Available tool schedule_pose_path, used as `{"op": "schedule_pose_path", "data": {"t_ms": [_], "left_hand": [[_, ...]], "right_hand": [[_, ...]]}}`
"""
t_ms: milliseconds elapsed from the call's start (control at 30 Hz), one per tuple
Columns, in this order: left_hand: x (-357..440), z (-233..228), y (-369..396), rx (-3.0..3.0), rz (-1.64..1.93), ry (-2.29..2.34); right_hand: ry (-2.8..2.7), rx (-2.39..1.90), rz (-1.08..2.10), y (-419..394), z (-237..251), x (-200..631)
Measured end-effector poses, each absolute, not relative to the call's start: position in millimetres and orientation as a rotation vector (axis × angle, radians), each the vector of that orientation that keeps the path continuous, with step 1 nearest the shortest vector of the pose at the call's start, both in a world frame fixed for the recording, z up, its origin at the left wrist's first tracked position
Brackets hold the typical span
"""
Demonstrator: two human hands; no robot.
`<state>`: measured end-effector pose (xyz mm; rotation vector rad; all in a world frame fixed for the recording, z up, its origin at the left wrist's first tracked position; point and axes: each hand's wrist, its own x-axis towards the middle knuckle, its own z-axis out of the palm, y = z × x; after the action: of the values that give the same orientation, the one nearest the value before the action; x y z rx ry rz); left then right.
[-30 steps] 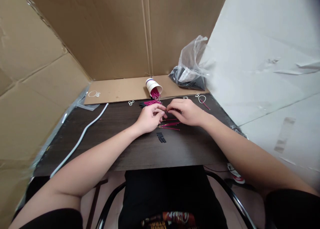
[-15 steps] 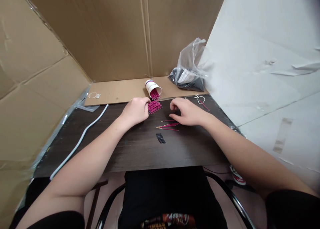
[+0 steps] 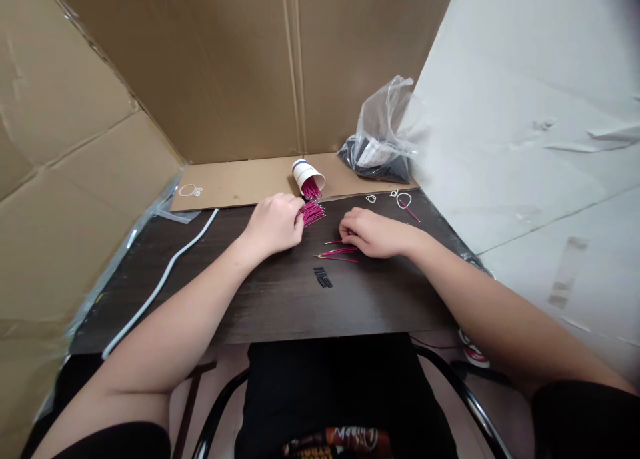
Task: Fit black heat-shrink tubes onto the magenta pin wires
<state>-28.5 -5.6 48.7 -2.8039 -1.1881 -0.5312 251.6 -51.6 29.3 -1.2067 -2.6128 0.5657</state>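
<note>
My left hand (image 3: 274, 223) rests on the dark table (image 3: 240, 292), its fingers closed around the near end of a bundle of magenta wires (image 3: 313, 213). That bundle lies just in front of a tipped paper cup (image 3: 306, 174) with more magenta wires spilling from its mouth. My right hand (image 3: 373, 233) lies curled on the table, fingertips touching a few loose magenta wires (image 3: 337, 252). A small stack of short black tubes (image 3: 323, 277) lies nearer to me, below both hands.
A clear plastic bag (image 3: 383, 139) holding black parts sits at the back right on a cardboard sheet (image 3: 235, 182). A white cable (image 3: 160, 279) runs along the left. Small white rings (image 3: 189, 190) lie about. Cardboard walls enclose the back and left.
The hands, joined together a second ago, have separated. My left hand went left to the wire bundle. My right hand then drew back and down onto the loose wires.
</note>
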Motion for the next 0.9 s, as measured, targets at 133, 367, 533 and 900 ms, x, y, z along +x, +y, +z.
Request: {"op": "schedule_pose_path", "data": {"t_ms": [133, 367, 533, 900], "left_hand": [[-22.5, 53.4, -21.3, -3.334, -0.648, -0.998], [-21.9, 61.5, -27.2, -3.71, -0.049, -1.063], [-22.7, 60.1, -25.8, -3.73, -0.002, -1.104], [-20.9, 51.5, -23.5, -3.699, -0.491, -1.151]], "right_hand": [[-2.538, -1.237, 0.504, -52.0, 29.0, 248.8], [-2.304, -1.197, 0.448, -47.9, 23.2, 249.4], [-2.312, -1.137, 0.344, -46.3, 20.0, 250.5], [-2.229, -1.06, 0.353, -49.7, 24.7, 247.2]]}}
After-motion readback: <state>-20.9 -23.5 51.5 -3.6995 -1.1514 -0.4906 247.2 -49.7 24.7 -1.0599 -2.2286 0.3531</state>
